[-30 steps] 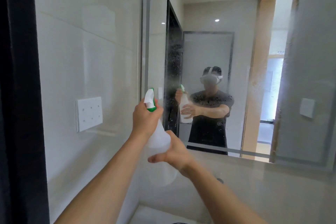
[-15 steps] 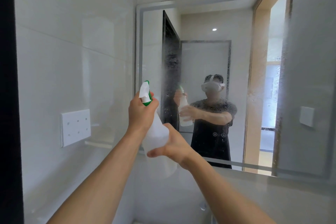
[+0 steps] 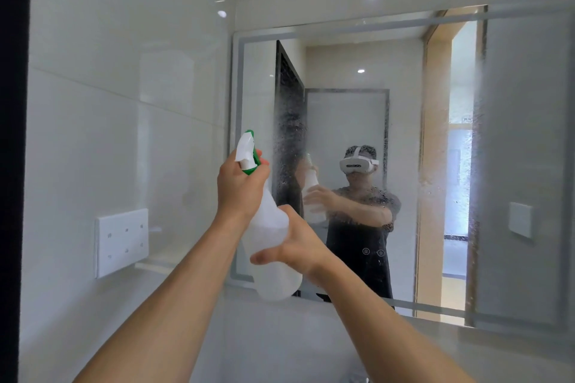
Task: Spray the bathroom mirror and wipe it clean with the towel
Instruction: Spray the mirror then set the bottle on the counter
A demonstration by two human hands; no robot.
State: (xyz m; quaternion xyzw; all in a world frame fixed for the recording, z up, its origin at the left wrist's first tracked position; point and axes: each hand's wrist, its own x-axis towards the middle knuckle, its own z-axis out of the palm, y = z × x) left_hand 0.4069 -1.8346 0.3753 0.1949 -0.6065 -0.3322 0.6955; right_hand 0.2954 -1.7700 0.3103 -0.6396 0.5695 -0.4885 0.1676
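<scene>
The bathroom mirror [image 3: 513, 140] fills the right half of the view, with spray droplets on its left part and in a band at its right. A translucent white spray bottle [image 3: 269, 227] with a green-and-white trigger head is raised in front of the mirror's lower left corner. My left hand [image 3: 239, 190] grips the bottle's neck at the trigger, nozzle towards the glass. My right hand [image 3: 295, 246] holds the bottle's body from the right side. No towel is in view.
A glossy white tiled wall stands at the left with a white socket panel [image 3: 122, 241] on it. A dark frame edge [image 3: 12, 165] runs down the far left. The mirror reflects a person, a dark door and a doorway.
The view has tilted upwards, so the mirror and the socket panel sit lower in the frame. Both hands keep the same hold on the bottle. More droplets show on the mirror's left part.
</scene>
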